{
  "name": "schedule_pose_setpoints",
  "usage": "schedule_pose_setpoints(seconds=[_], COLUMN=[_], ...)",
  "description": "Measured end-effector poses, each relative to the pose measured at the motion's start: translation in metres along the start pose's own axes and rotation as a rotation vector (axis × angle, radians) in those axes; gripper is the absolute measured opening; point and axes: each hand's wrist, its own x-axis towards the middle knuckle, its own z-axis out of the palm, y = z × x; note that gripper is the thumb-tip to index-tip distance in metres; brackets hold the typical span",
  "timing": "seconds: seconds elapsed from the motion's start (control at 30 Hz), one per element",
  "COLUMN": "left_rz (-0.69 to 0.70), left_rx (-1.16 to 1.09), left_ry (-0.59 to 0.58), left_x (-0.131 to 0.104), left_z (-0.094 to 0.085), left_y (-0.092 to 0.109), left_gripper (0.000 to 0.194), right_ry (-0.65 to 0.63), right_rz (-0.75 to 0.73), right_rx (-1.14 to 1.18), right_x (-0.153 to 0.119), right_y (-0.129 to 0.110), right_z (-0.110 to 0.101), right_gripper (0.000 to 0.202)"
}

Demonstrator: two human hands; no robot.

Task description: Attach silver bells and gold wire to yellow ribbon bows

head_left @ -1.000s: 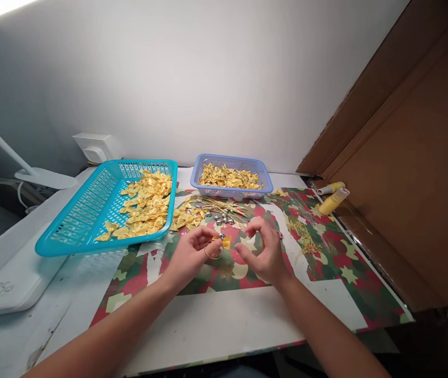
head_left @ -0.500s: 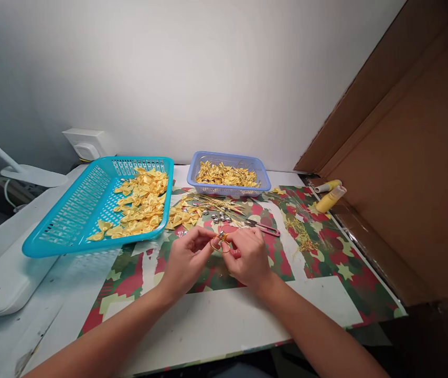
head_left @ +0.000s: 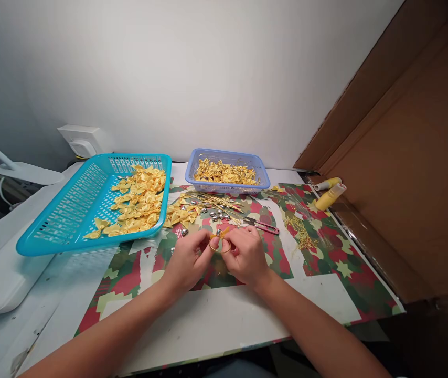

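Observation:
My left hand point(head_left: 190, 257) and my right hand point(head_left: 247, 254) meet over the patterned sheet, fingertips pinched close together. Between them is a gold cord point(head_left: 228, 248), curving in a small loop at each hand. A silver bell point(head_left: 219, 232) shows just above the fingertips, beside a bit of yellow ribbon point(head_left: 225, 231); how they are joined is hidden by my fingers. Several loose silver bells point(head_left: 215, 216) lie beyond my hands, near a bundle of gold cords point(head_left: 224, 202). One more bell point(head_left: 184, 232) rests by my left knuckles. Pink-handled snips point(head_left: 267, 228) lie past my right hand.
A turquoise basket point(head_left: 51, 244) of yellow ribbon bows point(head_left: 143, 199) stands left. Behind is a lilac basket point(head_left: 227, 186) holding more bows. Gold cord scraps point(head_left: 305, 233) and yellow tubes point(head_left: 330, 197) lie right, near a cardboard wall point(head_left: 401, 157).
The silver bell and yellow ribbon now show more clearly above my pinched fingertips. Both hands stay in nearly the same place; the whole view has shifted slightly.

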Motion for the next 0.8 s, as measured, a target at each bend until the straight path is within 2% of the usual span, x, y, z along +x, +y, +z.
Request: schedule_pose_setpoints(seconds=[0.13,0.23,0.57,0.7,0.8], left_rz=[0.118,0.150,0.089,0.003,-0.016], left_rx=[0.143,0.170,0.070,-0.031,-0.075], left_ry=[0.023,0.030,-0.009,-0.087,-0.107], left_x=[0.000,0.000,0.004,0.003,0.002], left_z=[0.001,0.001,-0.003,-0.006,-0.008], left_y=[-0.002,-0.003,0.002,0.004,0.004], left_gripper=[0.025,0.023,0.022,0.028,0.031], right_ry=[-0.008,-0.023,-0.007,-0.062,-0.046], right_rz=[-0.013,-0.031,0.178,0.200,0.180], right_rx=[0.021,0.079,0.373,0.432,0.409], right_x=[0.000,0.000,0.007,0.006,0.004], right_y=[0.002,0.005,0.000,0.001,0.003], right_z=[0.003,0.003,-0.008,-0.006,-0.004], right_gripper=[0.020,0.022,0.023,0.021,0.018])
